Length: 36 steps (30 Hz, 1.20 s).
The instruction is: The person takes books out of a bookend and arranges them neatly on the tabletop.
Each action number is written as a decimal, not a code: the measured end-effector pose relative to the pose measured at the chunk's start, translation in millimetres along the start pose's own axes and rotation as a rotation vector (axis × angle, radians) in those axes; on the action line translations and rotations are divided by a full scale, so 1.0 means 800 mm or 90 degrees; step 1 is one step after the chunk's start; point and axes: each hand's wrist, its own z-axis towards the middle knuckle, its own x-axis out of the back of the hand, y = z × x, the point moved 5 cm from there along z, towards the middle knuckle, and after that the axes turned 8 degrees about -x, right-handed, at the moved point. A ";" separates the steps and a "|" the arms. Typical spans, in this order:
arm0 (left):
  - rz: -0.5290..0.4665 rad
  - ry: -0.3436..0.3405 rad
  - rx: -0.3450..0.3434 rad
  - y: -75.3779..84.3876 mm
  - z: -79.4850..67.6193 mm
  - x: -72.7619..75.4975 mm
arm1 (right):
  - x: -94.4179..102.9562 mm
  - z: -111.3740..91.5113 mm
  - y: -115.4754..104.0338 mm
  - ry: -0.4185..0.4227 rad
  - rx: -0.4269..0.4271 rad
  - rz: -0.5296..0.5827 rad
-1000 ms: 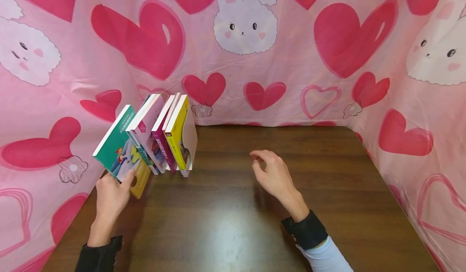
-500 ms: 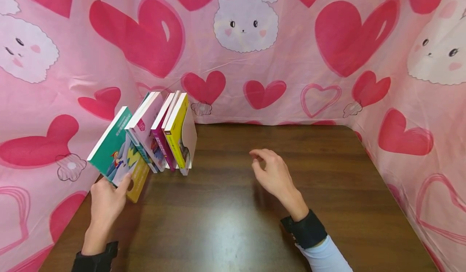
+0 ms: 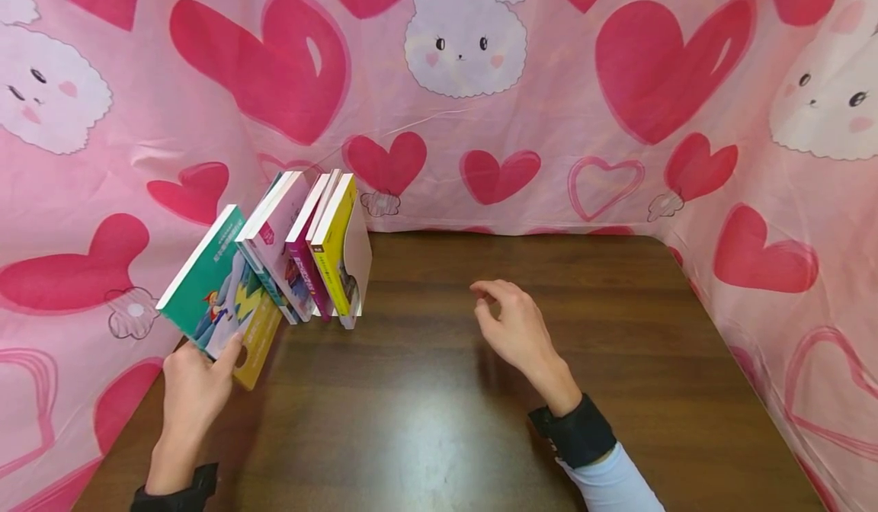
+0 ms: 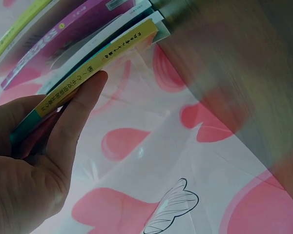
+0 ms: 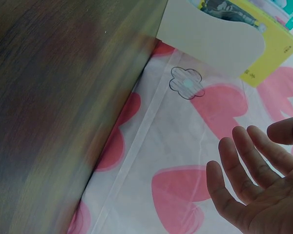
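Note:
My left hand point(image 3: 195, 390) grips the near lower edge of a teal-and-yellow picture book point(image 3: 218, 287), thumb across its cover. The book is tilted, just left of the standing row. In the left wrist view its yellow spine point(image 4: 95, 70) lies between thumb and fingers. Beside it in the row come a pink book point(image 3: 283, 238), a magenta book point(image 3: 309, 277) and a yellow book point(image 3: 334, 226), with a pale holder panel point(image 3: 359, 257) at the right end. Over the table's middle right, my right hand point(image 3: 516, 333) holds nothing, its fingers loosely bent.
A dark brown wooden table point(image 3: 425, 405) lies under both hands. Pink cloth point(image 3: 549, 116) printed with hearts and rabbits hangs around its back and sides. The row of books stands at the back left, near the left cloth.
My left hand has drawn the teal-and-yellow book a little toward me and to the left. The right hand and the other books have stayed in place.

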 end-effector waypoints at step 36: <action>0.058 0.034 0.008 0.003 -0.033 0.025 | -0.004 -0.002 -0.002 -0.011 -0.007 0.005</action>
